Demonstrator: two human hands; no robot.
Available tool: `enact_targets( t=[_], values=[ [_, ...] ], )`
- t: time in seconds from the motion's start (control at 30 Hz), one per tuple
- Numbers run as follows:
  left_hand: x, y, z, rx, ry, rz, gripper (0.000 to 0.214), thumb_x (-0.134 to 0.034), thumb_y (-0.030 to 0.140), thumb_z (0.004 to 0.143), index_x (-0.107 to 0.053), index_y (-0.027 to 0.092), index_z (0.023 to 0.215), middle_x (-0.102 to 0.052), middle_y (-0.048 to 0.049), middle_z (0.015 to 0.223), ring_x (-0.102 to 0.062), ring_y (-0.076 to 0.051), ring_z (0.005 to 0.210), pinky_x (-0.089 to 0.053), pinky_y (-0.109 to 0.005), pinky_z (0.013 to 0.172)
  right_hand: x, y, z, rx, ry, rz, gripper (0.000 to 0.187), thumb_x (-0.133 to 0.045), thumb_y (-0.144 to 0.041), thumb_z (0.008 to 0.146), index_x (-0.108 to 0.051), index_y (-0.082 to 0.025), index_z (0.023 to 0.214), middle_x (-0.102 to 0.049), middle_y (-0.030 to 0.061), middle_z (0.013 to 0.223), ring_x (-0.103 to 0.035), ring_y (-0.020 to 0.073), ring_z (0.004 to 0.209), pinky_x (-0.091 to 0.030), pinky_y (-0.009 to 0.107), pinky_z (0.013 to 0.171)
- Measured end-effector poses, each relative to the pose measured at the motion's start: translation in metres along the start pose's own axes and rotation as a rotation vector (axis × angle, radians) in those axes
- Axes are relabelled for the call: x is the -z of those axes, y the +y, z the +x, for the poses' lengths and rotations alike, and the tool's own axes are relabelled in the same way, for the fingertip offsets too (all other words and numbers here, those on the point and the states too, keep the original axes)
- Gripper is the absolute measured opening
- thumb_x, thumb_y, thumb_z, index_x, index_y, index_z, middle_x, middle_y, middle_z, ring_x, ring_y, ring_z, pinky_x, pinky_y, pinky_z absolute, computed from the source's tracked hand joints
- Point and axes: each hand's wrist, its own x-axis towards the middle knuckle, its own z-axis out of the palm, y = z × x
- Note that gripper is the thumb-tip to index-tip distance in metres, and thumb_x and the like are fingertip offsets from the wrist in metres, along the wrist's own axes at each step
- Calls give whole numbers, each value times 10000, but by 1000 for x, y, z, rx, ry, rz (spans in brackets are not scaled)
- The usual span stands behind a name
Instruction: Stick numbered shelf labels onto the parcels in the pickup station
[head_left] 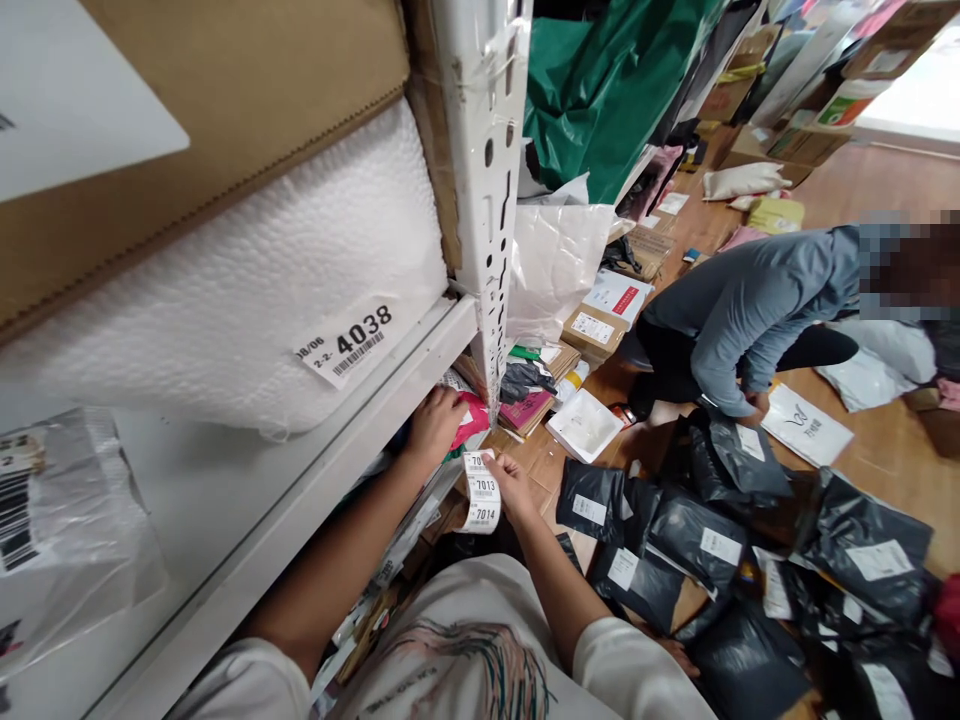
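My right hand [510,485] pinches the top of a strip of white number labels [482,512], on which 7013 and 7014 can be read. My left hand [435,425] reaches in under the shelf board, its fingers bent against a pink parcel [471,420] beside the upright; the fingertips are partly hidden. Other parcels stand packed in a row below my left forearm. On the shelf above lies a white bubble-wrapped package [247,280] with a 4038 label [349,345].
A perforated white shelf post [491,200] rises just beyond my left hand. Several black parcels [697,530] cover the floor to the right, where a co-worker [750,300] bends over them. A white foam tray [585,425] and cartons [592,330] lie by the post.
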Motion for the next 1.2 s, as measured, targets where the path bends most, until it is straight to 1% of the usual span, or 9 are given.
enact_targets(
  t=[0.07,0.17,0.27,0.37,0.47,0.57,0.73,0.93,1.2],
  values=[
    [5,0,-4,-93,-42,-40,303,-431,133,905,-673,214,1067,-647,-127,1087,-546,-287,1063,-409,-475,961,9,-2,-5,-10,8,-5,422,-782,-492,649,-501,-184,591,-550,-61,490,-419,64,416,-325,199,431],
    [18,6,-25,-13,50,-125,335,-428,106,898,-645,167,1147,-582,-162,1271,-444,-319,1252,-315,-558,1069,22,-12,-16,6,18,-10,349,-799,-466,641,-632,-178,747,-675,-10,659,-555,109,537,-441,235,527],
    [25,23,-63,23,117,-499,395,-453,208,931,-523,193,1319,-499,-130,1395,-397,-264,1328,-326,-479,1118,31,-23,-33,15,-66,-50,291,-797,-424,665,-682,-192,798,-722,22,790,-633,155,679,-513,293,665],
    [11,38,-111,109,-29,-1106,505,-553,330,894,-448,213,1374,-568,-95,1334,-548,-215,1200,-461,-360,1021,28,-22,-55,3,-208,-120,221,-792,-371,689,-709,-198,799,-725,24,811,-643,163,715,-519,307,713],
    [-17,42,-154,389,-120,-1382,304,-575,386,860,-642,166,1060,-710,-70,1006,-665,-202,916,-542,-287,791,16,-8,-77,-8,-313,-142,169,-763,-350,729,-707,-203,791,-712,17,793,-641,160,726,-515,304,729],
    [-38,35,-184,512,-99,-1246,274,-558,418,862,-637,163,804,-678,-23,750,-630,-163,720,-494,-241,654,3,12,-95,5,-327,-178,223,-777,-319,720,-696,-222,904,-697,18,842,-633,157,763,-504,289,730],
    [-43,23,-224,258,-118,-861,318,-483,421,906,-577,183,717,-605,-6,672,-564,-141,662,-428,-240,645,-10,36,-120,11,-261,-213,204,-783,-360,708,-684,-200,788,-634,-7,700,-550,109,612,-436,232,582],
    [-59,23,-280,381,-155,-1108,280,-490,419,895,-637,197,982,-706,-46,863,-647,-175,775,-500,-257,691,-18,83,-164,-33,-176,-138,316,-846,-359,615,-701,-206,850,-631,-26,652,-547,103,582,-443,236,585],
    [-62,51,-348,334,-229,-1050,271,-526,376,868,-729,197,848,-720,-48,749,-640,-175,667,-471,-242,616,5,142,-238,-132,-109,5,221,-855,-286,606,-690,-200,724,-657,-25,666,-561,100,594,-439,233,619]
  ],
)
